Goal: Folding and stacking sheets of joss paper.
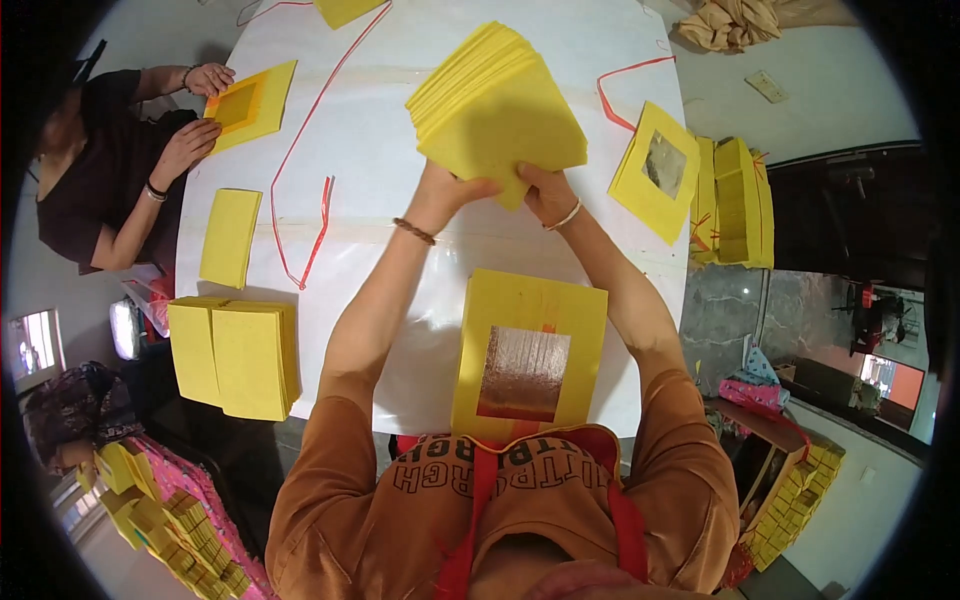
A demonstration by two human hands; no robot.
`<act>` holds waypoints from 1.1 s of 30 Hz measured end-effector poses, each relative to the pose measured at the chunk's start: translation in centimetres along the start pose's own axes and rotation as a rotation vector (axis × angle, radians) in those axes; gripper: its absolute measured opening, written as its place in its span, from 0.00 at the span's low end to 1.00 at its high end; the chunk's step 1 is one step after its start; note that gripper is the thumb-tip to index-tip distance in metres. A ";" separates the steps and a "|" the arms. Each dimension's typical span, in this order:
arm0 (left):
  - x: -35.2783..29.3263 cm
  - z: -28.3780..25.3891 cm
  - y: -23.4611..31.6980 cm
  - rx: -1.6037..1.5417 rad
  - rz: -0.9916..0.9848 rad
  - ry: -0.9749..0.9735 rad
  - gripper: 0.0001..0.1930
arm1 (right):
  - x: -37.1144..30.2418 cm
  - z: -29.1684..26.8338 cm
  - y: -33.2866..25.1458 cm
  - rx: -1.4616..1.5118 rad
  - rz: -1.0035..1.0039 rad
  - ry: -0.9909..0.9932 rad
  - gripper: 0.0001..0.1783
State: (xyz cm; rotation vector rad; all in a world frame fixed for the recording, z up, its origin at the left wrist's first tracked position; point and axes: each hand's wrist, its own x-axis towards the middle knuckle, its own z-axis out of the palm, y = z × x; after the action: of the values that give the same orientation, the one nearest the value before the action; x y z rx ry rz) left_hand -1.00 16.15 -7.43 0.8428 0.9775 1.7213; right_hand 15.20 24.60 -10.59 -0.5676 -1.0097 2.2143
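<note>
A thick, fanned stack of yellow paper (500, 115) is held over the white table between my two hands. My left hand (450, 195) grips its near left side, the thumb pressed across the paper. On the near right edge my right hand (547, 190) is closed, thumb on top; the fingers beneath are hidden by the sheets. Close to my body lies another pile of yellow paper, topped by a shiny foil square (525, 370). Beyond my right forearm rests a yellow pile with a silvery square (665, 165).
A co-worker's hands (190, 140) hold yellow paper with an orange square (238, 105) at the left edge. Yellow bundles (255, 350) stand at the near left, beside a smaller pile (231, 238). Red string (322, 230) trails over the white table (370, 120). More bundles (745, 200) sit off its right edge.
</note>
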 end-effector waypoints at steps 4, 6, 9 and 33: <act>0.6 0.1 0.7 0.271 0.081 -0.101 0.30 | -0.2 -1.9 -0.9 0.099 -0.049 -0.115 0.43; 1.1 -1.5 0.0 0.404 0.123 -0.151 0.33 | -0.3 -3.1 -3.1 0.200 -0.119 -0.227 0.51; 0.8 -3.2 -0.3 0.353 0.025 -0.146 0.40 | 0.3 -2.1 -6.5 -0.585 -0.168 -0.192 0.66; -0.1 -3.2 -5.8 0.800 -0.029 -0.224 0.51 | 0.2 -2.3 -1.8 -0.875 0.009 -0.097 0.40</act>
State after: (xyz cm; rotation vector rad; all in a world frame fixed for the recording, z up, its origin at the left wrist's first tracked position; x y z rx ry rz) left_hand -1.47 16.67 -14.06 1.4758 1.5317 1.1486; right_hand 17.09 26.87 -10.60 -0.8252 -2.0337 1.7297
